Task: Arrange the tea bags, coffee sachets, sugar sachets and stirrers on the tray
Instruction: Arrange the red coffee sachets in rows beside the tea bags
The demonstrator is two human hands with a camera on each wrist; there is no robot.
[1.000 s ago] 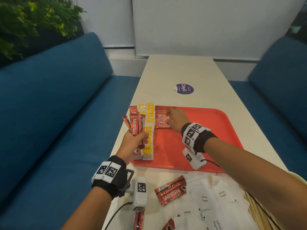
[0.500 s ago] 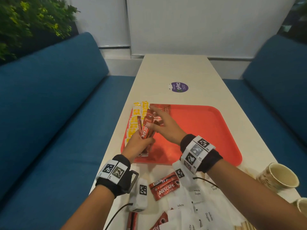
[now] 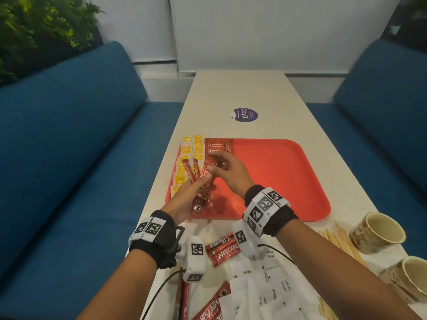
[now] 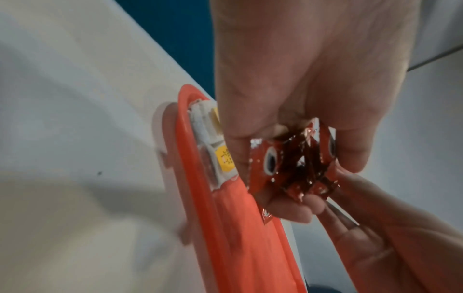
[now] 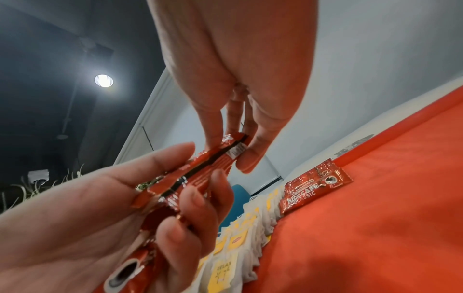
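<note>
A red tray lies on the table. Yellow-and-white tea bags stand in rows along its left edge, with red coffee sachets laid beside them at the far left corner. My left hand grips a fanned bundle of coffee sachets above the tray's near left part. My right hand pinches the top end of one sachet in that bundle between thumb and fingers. In the left wrist view the bundle's crumpled lower ends show inside the left fist.
On the near table lie loose coffee sachets, white sugar sachets and wooden stirrers. Two paper cups stand at the right edge. Blue sofas flank the table. The tray's right half is bare.
My right hand has drawn back from the sachets laid at the tray's far left and now pinches a sachet in the left hand's bundle. The left hand stays over the tray's near left.
</note>
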